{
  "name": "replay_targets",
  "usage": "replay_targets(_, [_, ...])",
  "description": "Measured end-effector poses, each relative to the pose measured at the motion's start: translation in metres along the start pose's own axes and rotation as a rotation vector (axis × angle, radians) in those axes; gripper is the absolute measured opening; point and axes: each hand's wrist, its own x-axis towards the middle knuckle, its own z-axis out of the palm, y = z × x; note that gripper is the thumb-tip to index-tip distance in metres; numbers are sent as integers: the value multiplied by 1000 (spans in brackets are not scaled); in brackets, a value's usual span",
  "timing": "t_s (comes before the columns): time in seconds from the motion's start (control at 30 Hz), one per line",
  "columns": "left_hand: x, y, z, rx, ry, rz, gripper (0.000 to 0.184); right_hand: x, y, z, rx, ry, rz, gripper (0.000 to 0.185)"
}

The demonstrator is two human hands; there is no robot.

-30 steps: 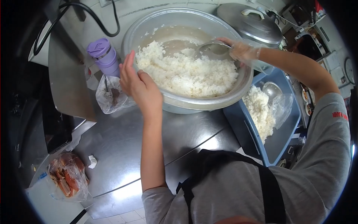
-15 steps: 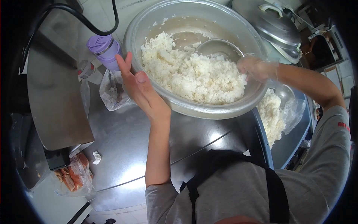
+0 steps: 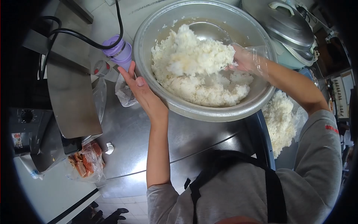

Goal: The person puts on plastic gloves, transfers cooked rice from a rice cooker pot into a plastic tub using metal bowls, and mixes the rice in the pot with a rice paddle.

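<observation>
A large metal basin [image 3: 201, 113] holds a mass of cooked white rice [image 3: 209, 91]. My left hand [image 3: 147, 99] is bare and open, its fingers stretched along the basin's outer left side, against the wall. Inside the basin, my right hand [image 3: 244, 60] wears a clear plastic glove and is closed on the edge of a round metal bowl [image 3: 207, 30]. A raised lump of rice hides most of this bowl. My right fingertips are partly covered by rice.
More rice [image 3: 279, 123] lies in a dark blue tray [image 3: 265, 140] at the right. A purple cup [image 3: 118, 50] stands left of the basin, near a black cable [image 3: 80, 36]. Bagged reddish food [image 3: 87, 162] sits lower left. A lidded metal pot [image 3: 285, 28] is at upper right.
My right hand and the metal bowl have moved up and left, lifting a lump of rice. The left hand stays against the basin. The view has shifted slightly.
</observation>
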Motion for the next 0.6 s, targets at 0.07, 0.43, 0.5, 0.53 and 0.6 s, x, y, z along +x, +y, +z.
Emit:
replay_targets(0.07, [0,0,-1,24,1,12,78,4,-9,0,50,-41,-46,35])
replay_targets(0.43, [0,-10,-4,68,47,49,64,-78,-35,-29,449,-9,-331,33])
replay_targets(0.5, [1,-10,-4,71,26,35,62,-116,-20,-59,530,39,-385,34])
replay_targets(0.53, [1,-12,-4,89,39,28,61,-136,-11,-74,595,53,-437,35])
replay_targets(0.6, [2,-18,-7,87,1,42,60,-184,16,-107,475,311,-532,35])
